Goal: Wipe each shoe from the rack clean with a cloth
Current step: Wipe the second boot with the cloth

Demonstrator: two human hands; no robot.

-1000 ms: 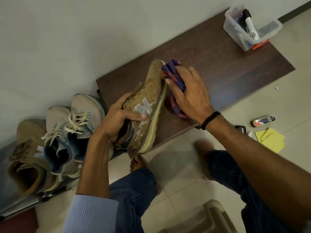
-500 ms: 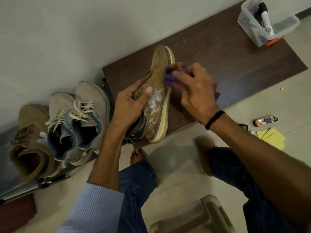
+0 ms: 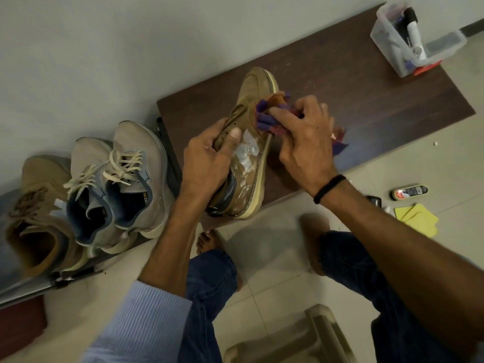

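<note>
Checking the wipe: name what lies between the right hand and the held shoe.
Head view: the purple cloth, gripped by the right hand against the held shoe.

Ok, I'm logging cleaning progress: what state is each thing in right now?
tan shoe: tilted on its side, white smears on it.
cloth: bunched, pressed against the tan shoe.
left hand: grips the tan shoe.
right hand: grips the cloth.
grey sneakers: upright on the rack, laced.
clear box: lidless, holding a bottle.
</note>
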